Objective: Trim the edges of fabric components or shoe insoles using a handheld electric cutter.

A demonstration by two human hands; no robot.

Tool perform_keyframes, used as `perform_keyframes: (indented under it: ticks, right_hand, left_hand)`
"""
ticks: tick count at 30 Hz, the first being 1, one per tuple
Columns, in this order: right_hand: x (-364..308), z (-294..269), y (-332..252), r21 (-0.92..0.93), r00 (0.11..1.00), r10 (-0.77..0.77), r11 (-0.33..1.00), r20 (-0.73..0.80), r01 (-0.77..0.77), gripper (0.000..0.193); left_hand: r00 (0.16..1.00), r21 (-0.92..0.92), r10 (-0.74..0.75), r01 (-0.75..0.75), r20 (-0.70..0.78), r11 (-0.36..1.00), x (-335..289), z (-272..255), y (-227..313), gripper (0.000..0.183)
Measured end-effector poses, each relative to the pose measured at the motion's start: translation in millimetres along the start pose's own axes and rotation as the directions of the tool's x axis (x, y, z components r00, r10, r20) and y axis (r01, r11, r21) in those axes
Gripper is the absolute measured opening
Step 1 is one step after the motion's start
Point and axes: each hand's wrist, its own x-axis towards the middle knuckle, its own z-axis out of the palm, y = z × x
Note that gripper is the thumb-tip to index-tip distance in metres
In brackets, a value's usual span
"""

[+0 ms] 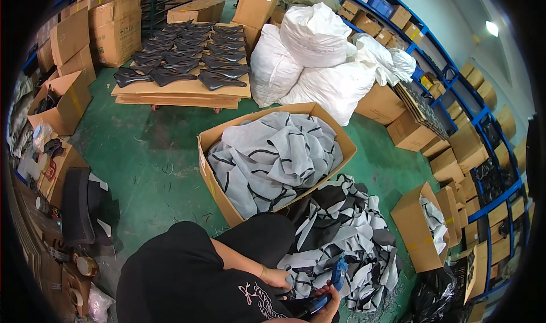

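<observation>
My right hand (326, 305) is wrapped round a blue handheld tool (339, 273) with a rounded head, which points up and away over the fabric. What kind of tool it is I cannot make out. Beside it, my left hand (277, 278) has its fingers closed at the edge of a grey fabric piece (303, 278). A heap of grey and black fabric scraps (364, 243) lies on the floor in front of and right of both hands. Beyond my knees stands an open cardboard box (227, 214), filled with large grey fabric pieces (273, 152) marked by black strips.
Several black bicycle saddles (222, 79) lie in rows on a cardboard-topped trolley (176, 99). White stuffed sacks (315, 36) are piled to its right. Blue shelving (449, 70) with cartons runs along the right. A smaller open carton (418, 232) stands right of the scraps. A dark chair (79, 206) is at left.
</observation>
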Motion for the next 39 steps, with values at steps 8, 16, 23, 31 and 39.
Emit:
perform_keyframes:
  ticks: [8, 16, 23, 31, 39]
  right_hand:
    - [-4.8, -6.1, -1.8, -0.02, 0.999, -0.015, 1.0, -0.043, 0.014, 0.028]
    - [-9.3, -2.6, 3.1, -0.172, 0.99, -0.049, 0.985, -0.135, 0.025, 0.023]
    - [-10.2, 2.0, 3.3, -0.345, 0.99, -0.044, 0.939, -0.136, -0.006, 0.019]
    - [-14.1, 9.2, 1.3, -0.281, 0.974, 0.027, 0.955, -0.225, -0.091, 0.021]
    - [-24.9, 16.7, 2.3, -0.345, 0.972, 0.005, 0.934, -0.237, -0.088, 0.024]
  left_hand:
    - [1.0, 0.038, -0.02, 0.02, 0.008, 0.999, 3.2, 1.3, 0.0, 0.051]
    - [0.998, 0.076, -0.001, 0.005, -0.058, 0.997, 12.5, 3.4, -10.7, 0.048]
    - [1.0, 0.055, 0.018, -0.017, -0.026, 0.998, 8.9, 1.1, -8.2, 0.048]
    - [0.995, 0.157, 0.048, -0.035, -0.083, 0.987, 17.5, 5.8, -15.7, 0.047]
    - [1.0, 0.144, -0.016, 0.017, -0.002, 0.99, 18.4, 12.5, -19.8, 0.051]
